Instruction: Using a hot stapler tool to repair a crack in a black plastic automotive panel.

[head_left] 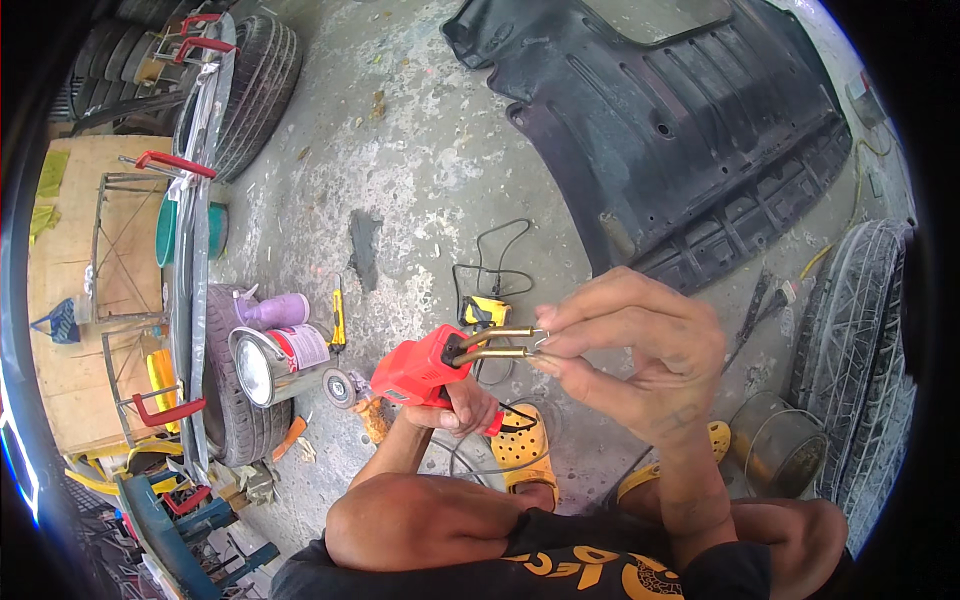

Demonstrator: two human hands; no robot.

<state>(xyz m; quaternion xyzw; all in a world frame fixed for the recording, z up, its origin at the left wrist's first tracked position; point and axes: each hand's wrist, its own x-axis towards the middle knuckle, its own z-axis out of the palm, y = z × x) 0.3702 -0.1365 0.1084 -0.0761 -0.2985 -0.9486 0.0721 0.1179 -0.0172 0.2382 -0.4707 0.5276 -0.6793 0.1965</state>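
Observation:
My left hand (462,408) grips the handle of a red handheld tool (408,370), which points right with two brass prongs (492,349) and has a black cable trailing below. My right hand (640,360) is pinched at the prong tips on a small thin metal piece (540,340), partly hidden by the fingers. Behind the tool, a yellow-and-black device (485,310) with a dark cord lies on the concrete floor. A yellow box cutter (338,312) and a grinder disc (338,388) are to the left, near my yellow clogs (518,450).
A large black plastic panel (670,120) fills the upper right. Tires (840,330) and a metal bucket (775,440) stand right. On the left are a paint can (255,370), purple bottle (275,310), teal bucket (210,230), wooden board (70,380) and long clamped piece (190,260).

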